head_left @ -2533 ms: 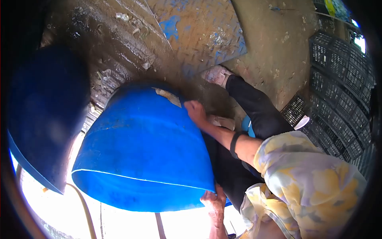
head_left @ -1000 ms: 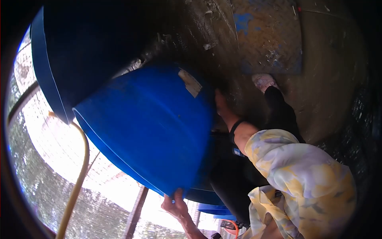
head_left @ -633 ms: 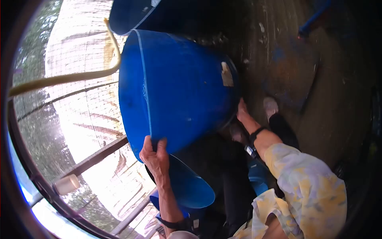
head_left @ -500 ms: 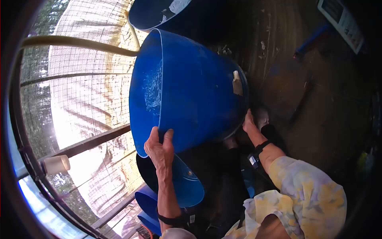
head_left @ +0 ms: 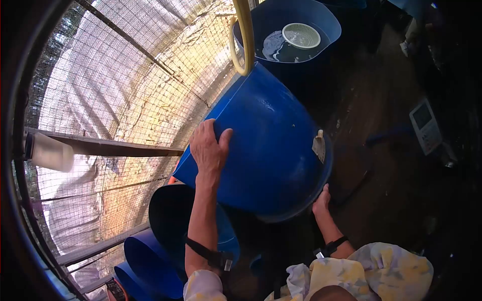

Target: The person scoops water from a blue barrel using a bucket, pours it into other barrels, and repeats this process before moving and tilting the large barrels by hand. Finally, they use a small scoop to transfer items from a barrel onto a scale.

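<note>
A large blue plastic tub [head_left: 266, 145] lies tilted on its side before me, its mouth toward the mesh wall and its base to the right. My left hand [head_left: 208, 148] grips the rim, fingers over the edge and thumb on the outer wall. At the lower edge of the base, my right hand [head_left: 322, 201] supports the tub; its fingers are partly hidden behind it. A pale tab-like fitting [head_left: 319, 145] sticks out near the base.
Behind stands another blue tub [head_left: 321, 52] holding water and a white basket [head_left: 301, 36]. A yellowish hose [head_left: 244, 35] hangs by the tub's rim. More blue tubs [head_left: 150, 256] sit at lower left. A scale-like device with a display [head_left: 426, 125] is at right.
The tub has tipped further, so its mouth now faces away toward the mesh wall. Both hands stay on it. My view has shifted, bringing the water-filled tub and basket into sight.
</note>
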The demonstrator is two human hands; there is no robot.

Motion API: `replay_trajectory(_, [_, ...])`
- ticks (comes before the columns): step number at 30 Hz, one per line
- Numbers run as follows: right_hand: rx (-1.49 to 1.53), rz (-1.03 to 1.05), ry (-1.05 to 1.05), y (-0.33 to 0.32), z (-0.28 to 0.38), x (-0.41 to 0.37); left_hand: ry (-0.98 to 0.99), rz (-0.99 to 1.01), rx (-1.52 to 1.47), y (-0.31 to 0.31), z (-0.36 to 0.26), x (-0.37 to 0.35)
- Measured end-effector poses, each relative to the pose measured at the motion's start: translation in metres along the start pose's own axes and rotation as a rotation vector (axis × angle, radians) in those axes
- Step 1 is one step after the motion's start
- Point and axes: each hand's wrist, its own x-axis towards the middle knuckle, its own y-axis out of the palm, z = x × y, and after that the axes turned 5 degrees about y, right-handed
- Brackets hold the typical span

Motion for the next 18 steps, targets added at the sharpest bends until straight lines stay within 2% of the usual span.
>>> replay_trajectory(2, [-0.010,0.012,-0.097,0.012,-0.012,-0.001,0.058,-0.101,0.115,0.004,0.021,0.007])
replay_trajectory(4, [-0.205,-0.003,-0.394,0.018,-0.018,0.010,0.045,-0.130,0.181,0.015,0.024,0.005])
replay_trajectory(7, [-0.266,-0.002,-0.392,0.032,-0.016,0.005,-0.012,-0.192,0.286,0.024,0.043,0.017])
replay_trajectory(8, [-0.347,0.064,-0.496,0.042,-0.017,-0.001,-0.062,-0.245,0.311,0.027,0.052,0.027])
replay_trajectory(10, [-0.607,0.178,-0.498,0.079,-0.005,-0.044,-0.228,-0.195,0.322,0.023,0.093,0.056])
replay_trajectory(11, [-0.575,0.312,-0.581,0.093,-0.012,-0.050,-0.323,-0.077,0.253,0.012,0.122,0.069])
replay_trajectory(12, [-0.608,0.364,-0.533,0.111,-0.015,-0.060,-0.413,0.034,0.192,-0.002,0.152,0.084])
replay_trajectory(14, [-0.687,0.383,-0.562,0.131,-0.025,-0.061,-0.404,0.139,0.140,-0.004,0.216,0.092])
replay_trajectory(15, [-0.680,0.381,-0.587,0.129,-0.022,-0.056,-0.383,0.131,0.146,-0.002,0.202,0.096])
replay_trajectory(18, [-0.685,0.374,-0.533,0.128,-0.030,-0.061,-0.532,0.088,0.232,0.000,0.189,0.088])
